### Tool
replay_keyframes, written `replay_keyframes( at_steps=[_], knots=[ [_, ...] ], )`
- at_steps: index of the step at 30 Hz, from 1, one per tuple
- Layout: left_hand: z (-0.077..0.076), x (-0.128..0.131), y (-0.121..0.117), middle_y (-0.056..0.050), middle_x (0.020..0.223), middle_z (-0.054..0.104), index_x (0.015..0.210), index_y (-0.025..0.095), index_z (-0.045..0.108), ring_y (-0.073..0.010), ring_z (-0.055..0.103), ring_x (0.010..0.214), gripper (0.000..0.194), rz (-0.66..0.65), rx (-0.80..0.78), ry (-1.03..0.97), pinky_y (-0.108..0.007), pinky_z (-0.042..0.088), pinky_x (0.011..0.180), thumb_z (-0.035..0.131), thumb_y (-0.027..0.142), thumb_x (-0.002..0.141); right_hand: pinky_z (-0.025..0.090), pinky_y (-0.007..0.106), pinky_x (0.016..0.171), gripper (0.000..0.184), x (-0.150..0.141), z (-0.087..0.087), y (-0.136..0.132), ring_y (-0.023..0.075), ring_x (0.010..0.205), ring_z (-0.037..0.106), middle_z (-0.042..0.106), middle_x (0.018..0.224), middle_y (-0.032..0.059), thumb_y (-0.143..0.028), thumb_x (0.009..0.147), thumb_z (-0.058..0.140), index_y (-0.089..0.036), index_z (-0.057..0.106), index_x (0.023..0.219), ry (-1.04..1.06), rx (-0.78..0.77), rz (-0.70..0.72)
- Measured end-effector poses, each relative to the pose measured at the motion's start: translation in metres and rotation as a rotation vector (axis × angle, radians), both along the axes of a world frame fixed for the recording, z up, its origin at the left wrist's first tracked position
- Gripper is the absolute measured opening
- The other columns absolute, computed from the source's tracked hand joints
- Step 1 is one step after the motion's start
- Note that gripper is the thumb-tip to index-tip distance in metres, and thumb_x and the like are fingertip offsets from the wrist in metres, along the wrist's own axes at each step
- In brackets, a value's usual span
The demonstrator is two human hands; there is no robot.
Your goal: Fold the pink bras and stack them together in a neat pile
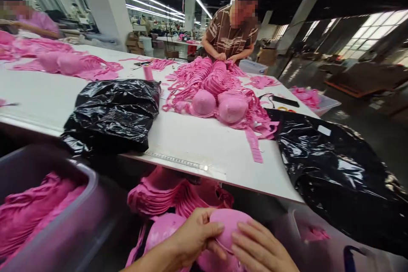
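Both my hands are low at the bottom centre, below the table's near edge. My left hand point(191, 238) has its fingers curled and pinching the rim of a pink bra cup point(228, 221). My right hand point(261, 248) presses its fingers on the same cup from the right side. The cup belongs to a pink bra on top of a stack of pink bras point(168, 197) in front of me. Another row of stacked pink bras point(219, 93) lies on the white table point(197, 140), far from my hands.
A black plastic bag point(111, 114) lies on the table's left, a second one point(338, 170) hangs off its right end. A grey bin point(79, 221) of pink fabric stands at lower left. A person in a brown striped shirt point(231, 34) handles bras at the far side.
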State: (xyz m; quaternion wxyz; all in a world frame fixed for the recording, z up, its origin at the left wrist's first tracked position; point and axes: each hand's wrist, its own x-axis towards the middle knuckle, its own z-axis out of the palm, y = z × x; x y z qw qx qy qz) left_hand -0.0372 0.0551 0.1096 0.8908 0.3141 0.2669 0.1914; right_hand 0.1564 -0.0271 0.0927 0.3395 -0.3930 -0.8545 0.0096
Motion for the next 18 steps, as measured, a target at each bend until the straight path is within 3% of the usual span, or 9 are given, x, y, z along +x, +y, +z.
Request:
replay_keyframes(
  at_steps=[3,5,9,13,18],
  knots=[
    [-0.011,-0.019,0.002,-0.011,0.086,0.063,0.093,0.006,0.066,-0.0093,0.058,0.054,0.043,0.175,0.000,0.091,-0.017,0.050,0.046,0.077,0.033,0.062,0.048,0.039,0.095,0.043,0.001,-0.008,0.009,0.0249,0.115,0.053,0.060,0.121,0.0077,-0.017,0.083,0.057,-0.024,0.053,0.125,0.092,-0.044,-0.217],
    [-0.016,-0.028,0.003,-0.012,0.091,0.063,0.097,0.007,0.065,-0.0081,0.057,0.053,0.043,0.226,0.004,0.133,-0.017,0.050,0.046,0.075,0.033,0.064,0.050,0.037,0.093,0.052,-0.001,-0.014,0.010,0.0245,0.113,0.056,0.057,0.125,0.0108,-0.020,0.081,0.060,-0.022,0.045,0.131,0.157,-0.170,-0.318],
    [-0.022,-0.033,0.003,-0.013,0.094,0.064,0.100,0.007,0.064,-0.0073,0.057,0.053,0.042,0.192,0.042,0.155,-0.017,0.050,0.047,0.072,0.032,0.069,0.050,0.030,0.092,0.059,-0.016,-0.024,0.013,0.0220,0.112,0.057,0.057,0.124,0.0095,-0.025,0.080,0.063,-0.024,0.039,0.134,0.208,-0.319,-0.205],
    [-0.026,-0.033,0.000,-0.012,0.091,0.064,0.102,0.006,0.063,-0.0077,0.058,0.050,0.045,0.162,0.077,0.139,-0.016,0.048,0.044,0.071,0.037,0.069,0.048,0.026,0.092,0.041,-0.028,-0.024,0.024,0.0216,0.109,0.058,0.057,0.123,0.0081,-0.031,0.081,0.062,-0.026,0.056,0.121,0.204,-0.354,-0.073],
    [-0.020,-0.034,0.000,-0.010,0.084,0.066,0.097,0.006,0.063,-0.0070,0.057,0.045,0.048,0.228,0.055,0.184,-0.015,0.045,0.043,0.073,0.041,0.065,0.050,0.024,0.087,0.031,-0.029,-0.024,0.033,0.0206,0.104,0.061,0.057,0.120,0.0064,-0.036,0.082,0.060,-0.029,0.063,0.112,0.248,-0.351,-0.033]
  ],
)
